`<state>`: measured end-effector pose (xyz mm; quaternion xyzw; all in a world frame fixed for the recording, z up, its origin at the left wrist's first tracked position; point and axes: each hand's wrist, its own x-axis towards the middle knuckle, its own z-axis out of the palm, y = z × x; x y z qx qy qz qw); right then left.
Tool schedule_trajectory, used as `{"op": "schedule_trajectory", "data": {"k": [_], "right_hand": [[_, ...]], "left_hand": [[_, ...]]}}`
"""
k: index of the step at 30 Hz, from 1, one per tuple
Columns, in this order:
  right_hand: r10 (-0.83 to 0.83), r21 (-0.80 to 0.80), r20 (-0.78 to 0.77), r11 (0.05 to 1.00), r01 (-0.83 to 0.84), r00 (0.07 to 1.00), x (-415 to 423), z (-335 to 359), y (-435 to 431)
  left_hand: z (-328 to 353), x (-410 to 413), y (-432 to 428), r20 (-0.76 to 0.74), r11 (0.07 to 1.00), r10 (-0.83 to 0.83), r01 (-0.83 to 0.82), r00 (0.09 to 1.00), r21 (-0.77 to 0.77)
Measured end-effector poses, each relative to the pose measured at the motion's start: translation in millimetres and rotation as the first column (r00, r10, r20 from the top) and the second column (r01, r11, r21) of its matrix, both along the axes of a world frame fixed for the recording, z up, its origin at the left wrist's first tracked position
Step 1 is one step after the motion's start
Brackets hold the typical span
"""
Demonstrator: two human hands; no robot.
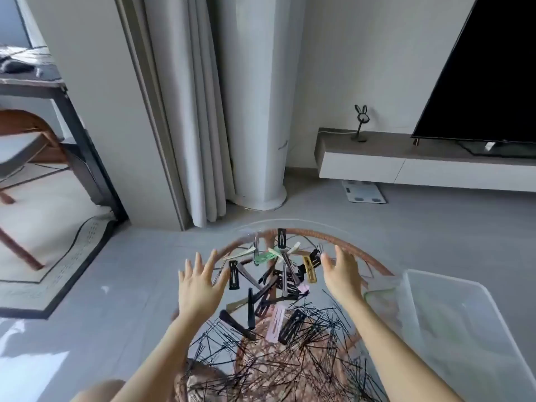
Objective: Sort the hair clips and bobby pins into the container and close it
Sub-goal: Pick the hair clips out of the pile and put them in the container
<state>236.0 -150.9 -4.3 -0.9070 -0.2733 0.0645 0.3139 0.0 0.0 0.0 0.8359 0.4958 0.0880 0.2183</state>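
Fingers [198,261] of my left hand [200,285] are spread wide and straight, holding nothing, at the left edge of the round glass counter [362,253]. Those of my right hand [343,274] are just as open and empty, raised at the far right of the pile. I cannot tell whether either palm touches the glass.

Between my hands lie the hair clips [278,274], a loose heap of black, grey, green, cream, pink and mustard snap and alligator clips on the far half of the counter. Nearer me, the bobby pins [304,352] sprawl in a dense black tangle across the near half, some running under my right forearm. The container [446,278], a clear plastic box, stands open at my right, just beside the counter's woven brown rim; a green-edged piece lies by its near-left corner, too blurred to name.

Below the glass is grey tiled floor [130,285]. A pale rug [58,256] with a dark border lies to the left, under a wooden chair [26,146] and a dark-legged table [43,82]. Straight ahead hang grey curtains [188,111] next to a white tower unit [255,111]. To the right, a low white TV cabinet [406,166] carries a rabbit-eared ornament [360,123] and a black television [487,68], with a bathroom scale [364,191] on the floor beneath it.
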Motion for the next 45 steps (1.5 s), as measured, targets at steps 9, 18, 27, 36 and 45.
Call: {"op": "schedule_trajectory", "data": {"k": [9,18,27,36,45], "right_hand": [[0.406,0.025,-0.063,0.914,-0.405,0.912,-69.8,-0.4,2.6],[0.234,0.285,-0.057,0.935,-0.209,0.971,-39.2,36.0,19.3],[0.306,-0.049,-0.299,0.941,-0.335,0.904,-4.6,-2.1,112.4],[0.484,0.176,-0.310,0.875,-0.451,0.818,-58.6,28.9,25.7],[0.200,0.021,-0.178,0.980,-0.200,0.963,-87.5,18.3,-124.8]], "left_hand": [[-10.6,49.1,-23.1,0.076,0.946,-0.325,0.325,0.942,0.019],[22.4,62.0,-2.9,0.467,0.990,-0.098,0.135,0.879,-0.047],[17.7,138.0,22.5,0.199,0.928,-0.251,0.294,0.947,-0.230],[22.5,67.2,0.1,0.366,0.790,-0.243,0.402,0.898,-0.463],[0.5,-66.3,-48.3,0.095,0.972,-0.228,0.232,0.969,-0.028]]}}
